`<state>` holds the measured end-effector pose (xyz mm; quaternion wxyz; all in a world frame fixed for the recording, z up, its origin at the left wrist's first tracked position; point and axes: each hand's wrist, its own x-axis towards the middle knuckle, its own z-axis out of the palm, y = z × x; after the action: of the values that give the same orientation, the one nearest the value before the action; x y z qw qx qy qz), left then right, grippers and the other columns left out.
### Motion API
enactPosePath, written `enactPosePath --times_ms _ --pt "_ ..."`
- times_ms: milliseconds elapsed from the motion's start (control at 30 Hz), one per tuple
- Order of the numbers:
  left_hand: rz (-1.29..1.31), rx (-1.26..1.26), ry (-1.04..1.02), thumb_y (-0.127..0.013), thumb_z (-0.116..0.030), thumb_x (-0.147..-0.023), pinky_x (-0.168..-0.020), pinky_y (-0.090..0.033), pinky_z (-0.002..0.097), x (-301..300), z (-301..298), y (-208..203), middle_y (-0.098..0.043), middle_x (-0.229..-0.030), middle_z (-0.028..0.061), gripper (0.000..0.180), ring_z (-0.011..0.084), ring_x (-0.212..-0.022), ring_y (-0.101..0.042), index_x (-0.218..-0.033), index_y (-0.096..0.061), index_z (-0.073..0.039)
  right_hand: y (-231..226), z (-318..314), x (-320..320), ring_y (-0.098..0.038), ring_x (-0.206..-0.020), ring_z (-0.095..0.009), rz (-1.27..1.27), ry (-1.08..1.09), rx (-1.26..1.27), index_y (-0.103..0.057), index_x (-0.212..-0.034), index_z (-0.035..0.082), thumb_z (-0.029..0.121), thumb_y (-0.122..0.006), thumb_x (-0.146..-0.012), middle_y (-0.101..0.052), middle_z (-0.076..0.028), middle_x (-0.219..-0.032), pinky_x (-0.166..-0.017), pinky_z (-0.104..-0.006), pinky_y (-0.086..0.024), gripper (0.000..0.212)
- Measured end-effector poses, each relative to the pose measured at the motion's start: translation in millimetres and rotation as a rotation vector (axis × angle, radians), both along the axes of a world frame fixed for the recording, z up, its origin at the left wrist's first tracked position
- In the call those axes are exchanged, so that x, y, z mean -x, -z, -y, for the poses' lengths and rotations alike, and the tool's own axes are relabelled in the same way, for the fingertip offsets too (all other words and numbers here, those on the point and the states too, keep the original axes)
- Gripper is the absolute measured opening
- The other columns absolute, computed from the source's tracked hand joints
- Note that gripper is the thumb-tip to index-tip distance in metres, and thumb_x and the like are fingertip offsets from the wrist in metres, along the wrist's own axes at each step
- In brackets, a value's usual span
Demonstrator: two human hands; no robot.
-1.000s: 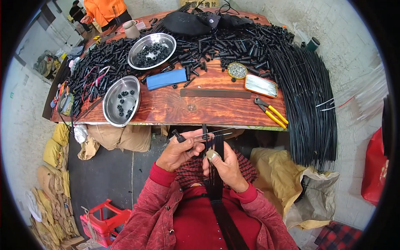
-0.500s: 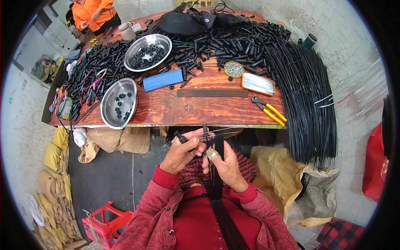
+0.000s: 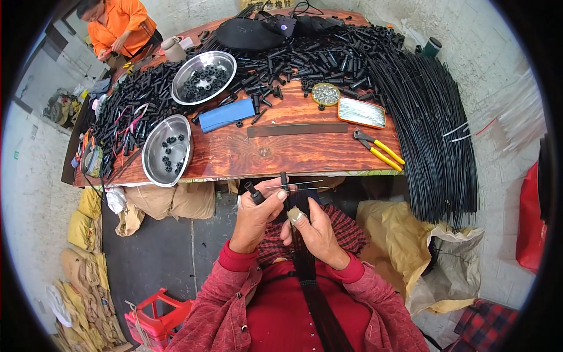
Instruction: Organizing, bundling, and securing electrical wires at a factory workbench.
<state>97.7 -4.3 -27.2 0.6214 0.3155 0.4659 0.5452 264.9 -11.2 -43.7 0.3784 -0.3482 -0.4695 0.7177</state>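
Note:
Over my lap, just in front of the table edge, both hands work close together. My left hand (image 3: 252, 220) is closed round a short black plastic tube (image 3: 254, 192), which sticks up by the thumb. Beside its fingertips a thin black rod (image 3: 284, 179) stands upright, crossed by thin pale metal wires (image 3: 306, 183) pointing right. My right hand (image 3: 321, 234) is curled at a bundle of long black strands (image 3: 304, 261) that runs down over my chest. A pale wrap (image 3: 297, 216) covers its thumb tip. Exactly what its fingers pinch is hidden.
On the wooden table (image 3: 223, 158) lie steel bowls (image 3: 153, 170) with small black parts, heaped black tubes (image 3: 328, 56), yellow-handled pincers (image 3: 378, 151), a tin of wires (image 3: 362, 113) and long black rods (image 3: 434, 141). A red stool (image 3: 161, 311) stands lower left. A person in orange (image 3: 126, 26) works far left.
My hands stay close together with the tube and strands; the right fingers have shifted slightly and the wires tilt a little differently. The view has shifted slightly. The person in orange leans lower.

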Motion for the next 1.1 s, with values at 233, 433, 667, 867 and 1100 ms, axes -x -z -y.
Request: enactPosePath --times_ms 233,433,667,867,1100 --pt "0.113 -0.01 -0.095 -0.067 -0.007 -0.094 -0.051 -0.031 0.0186 -2 2 15 -0.071 -0.096 0.0014 0.031 0.0007 -0.058 -0.038 -0.124 -0.064 0.002 -8 -5 1 -0.065 -0.063 -0.016 0.155 -0.08 -0.116 -0.048 -0.118 0.0 0.031 -0.048 -0.107 -0.066 -0.01 -0.077 -0.06 -0.0277 -0.054 0.032" --pt "0.292 0.052 -0.085 -0.067 -0.013 -0.094 -0.051 -0.033 0.0186 -1 6 13 -0.068 -0.09 -0.0011 0.035 0.0016 -0.058 -0.04 -0.126 -0.063 0.002 -4 -2 6 -0.064 -0.058 -0.014 -0.041 -0.097 0.04 -0.052 -0.116 0.001 0.031 -0.048 -0.107 -0.066 -0.009 -0.072 -0.056 -0.0272 -0.052 0.031" --pt "0.171 0.087 -0.132 -0.067 -0.019 -0.093 -0.05 -0.029 0.0181 1 7 15 -0.057 -0.07 -0.0058 0.042 0.0006 -0.054 -0.037 -0.128 -0.061 0.003 7 -2 9 -0.063 -0.058 -0.014 -0.084 -0.096 0.1 -0.052 -0.119 0.001 0.034 -0.049 -0.106 -0.066 -0.009 -0.072 -0.055 -0.027 -0.052 0.035" --pt "-0.166 -0.081 -0.083 -0.069 -0.006 -0.091 -0.052 -0.028 0.0181 17 1 15 -0.07 -0.091 -0.0002 0.034 0.0 -0.061 -0.038 -0.124 -0.066 0.003 1 1 12 -0.065 -0.057 -0.015 0.026 -0.088 0.0 -0.05 -0.113 0.001 0.037 -0.044 -0.108 -0.066 -0.01 -0.07 -0.054 -0.0277 -0.052 0.037" --pt "0.046 -0.022 -0.083 -0.065 -0.001 -0.092 -0.051 -0.028 0.0174 12 2 12 -0.071 -0.096 0.0039 0.029 -0.0006 -0.058 -0.038 -0.12 -0.066 0.003 0 5 12 -0.063 -0.056 -0.015 0.049 -0.074 -0.068 -0.047 -0.108 0.001 0.046 -0.037 -0.108 -0.066 -0.011 -0.072 -0.053 -0.0265 -0.05 0.046"
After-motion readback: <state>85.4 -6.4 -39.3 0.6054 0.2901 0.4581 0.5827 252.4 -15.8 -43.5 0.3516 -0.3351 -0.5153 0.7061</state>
